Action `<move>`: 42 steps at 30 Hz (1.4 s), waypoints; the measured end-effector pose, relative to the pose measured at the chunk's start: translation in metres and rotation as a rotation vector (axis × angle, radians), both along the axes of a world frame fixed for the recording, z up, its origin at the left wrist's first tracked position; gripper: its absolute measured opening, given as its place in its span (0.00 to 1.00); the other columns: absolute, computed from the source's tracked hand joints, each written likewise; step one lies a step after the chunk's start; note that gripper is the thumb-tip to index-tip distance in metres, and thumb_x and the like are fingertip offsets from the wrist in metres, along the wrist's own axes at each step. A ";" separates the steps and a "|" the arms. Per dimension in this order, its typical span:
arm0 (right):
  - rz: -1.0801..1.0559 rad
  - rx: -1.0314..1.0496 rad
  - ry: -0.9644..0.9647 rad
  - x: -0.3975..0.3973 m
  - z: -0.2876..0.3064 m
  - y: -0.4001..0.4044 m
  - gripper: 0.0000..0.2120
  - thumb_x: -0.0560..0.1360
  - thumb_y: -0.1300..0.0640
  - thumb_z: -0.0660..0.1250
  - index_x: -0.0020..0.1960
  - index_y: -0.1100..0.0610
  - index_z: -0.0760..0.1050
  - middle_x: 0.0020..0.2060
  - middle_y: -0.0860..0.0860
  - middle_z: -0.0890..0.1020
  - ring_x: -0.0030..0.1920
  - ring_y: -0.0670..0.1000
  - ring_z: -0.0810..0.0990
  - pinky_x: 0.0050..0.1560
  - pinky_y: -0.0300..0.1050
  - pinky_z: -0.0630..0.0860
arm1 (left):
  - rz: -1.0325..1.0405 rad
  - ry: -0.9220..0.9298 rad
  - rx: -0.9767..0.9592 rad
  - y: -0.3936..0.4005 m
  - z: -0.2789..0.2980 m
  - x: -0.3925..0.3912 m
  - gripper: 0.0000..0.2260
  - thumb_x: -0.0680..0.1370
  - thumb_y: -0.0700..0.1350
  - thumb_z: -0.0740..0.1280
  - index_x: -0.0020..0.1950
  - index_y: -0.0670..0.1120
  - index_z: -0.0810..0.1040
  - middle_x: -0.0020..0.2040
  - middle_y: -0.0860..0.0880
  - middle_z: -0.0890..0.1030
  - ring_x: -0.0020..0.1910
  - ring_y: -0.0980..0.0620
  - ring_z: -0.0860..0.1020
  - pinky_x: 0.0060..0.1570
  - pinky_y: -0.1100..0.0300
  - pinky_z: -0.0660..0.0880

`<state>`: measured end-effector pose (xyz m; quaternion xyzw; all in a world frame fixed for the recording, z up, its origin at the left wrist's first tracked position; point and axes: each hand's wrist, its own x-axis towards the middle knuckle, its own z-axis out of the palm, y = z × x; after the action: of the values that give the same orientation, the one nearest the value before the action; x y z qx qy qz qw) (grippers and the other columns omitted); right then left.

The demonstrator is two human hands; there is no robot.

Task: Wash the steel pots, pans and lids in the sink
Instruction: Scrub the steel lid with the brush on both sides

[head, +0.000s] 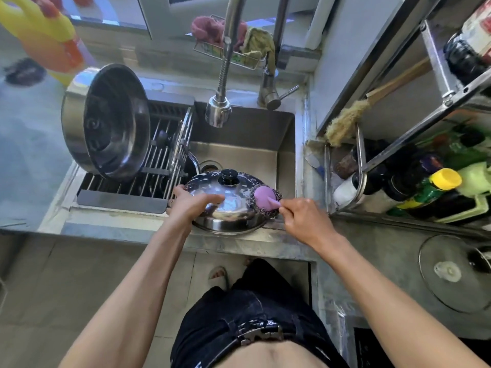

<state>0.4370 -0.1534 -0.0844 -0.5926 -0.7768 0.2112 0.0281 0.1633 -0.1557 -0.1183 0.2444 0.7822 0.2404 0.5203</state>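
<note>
A soapy steel lid (233,211) with a black knob (228,176) lies over the near edge of the sink (247,150). My left hand (190,204) grips the lid's left rim, thumb across its top. My right hand (300,217) pinches the purple handle of a steel-wool scrubber (264,199), which presses on the lid's right side. A large steel pot (109,123) leans on its side on the drying rack (159,160) at the left. Another steel rim (195,162) shows under the rack.
The faucet head (218,111) hangs over the basin with no water running. A wire caddy with cloths (233,41) stands behind it. Bottles (435,187) and a brush (345,120) fill the shelf rack at the right. A glass lid (454,272) lies on the right counter.
</note>
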 end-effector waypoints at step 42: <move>-0.648 -0.315 0.310 -0.015 -0.040 0.111 0.10 0.77 0.55 0.66 0.44 0.63 0.78 0.35 0.56 0.79 0.36 0.54 0.74 0.32 0.42 0.67 | -0.471 0.387 0.114 0.155 -0.105 0.033 0.08 0.72 0.38 0.69 0.49 0.44 0.76 0.51 0.42 0.78 0.44 0.44 0.77 0.39 0.61 0.71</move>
<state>0.4225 -0.0420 -0.1242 -0.7654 -0.4940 0.3950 0.1188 0.1962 -0.0010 -0.2229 0.4890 0.7738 0.1056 0.3884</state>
